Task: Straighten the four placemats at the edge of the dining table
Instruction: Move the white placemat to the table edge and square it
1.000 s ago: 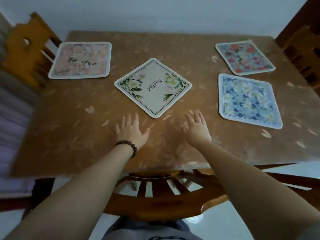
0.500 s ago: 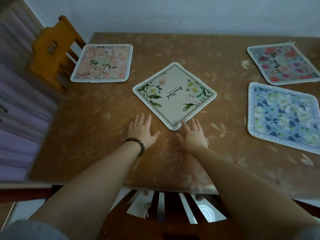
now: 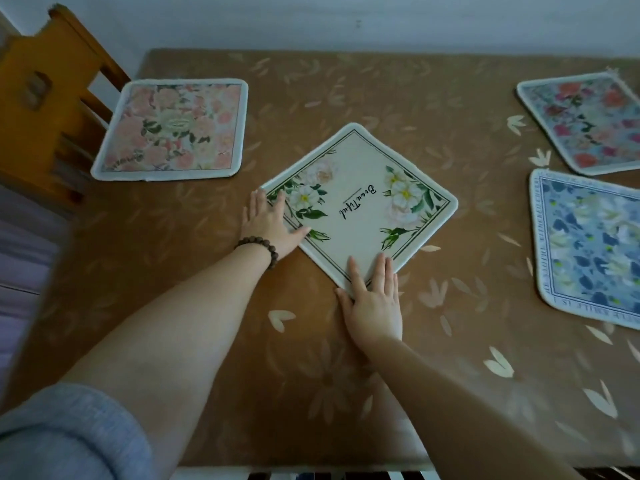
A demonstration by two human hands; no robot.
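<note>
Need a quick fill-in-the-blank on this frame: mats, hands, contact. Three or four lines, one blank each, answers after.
1. The table holds ____ placemats in view.
2. Both hands lie flat on the white floral placemat, which sits turned like a ____.
3. The bead bracelet is on the ____ wrist.
4. The right hand presses the mat's ____ corner, while the left hand rests on its left corner.

Answers: four; diamond; left; nearest
</note>
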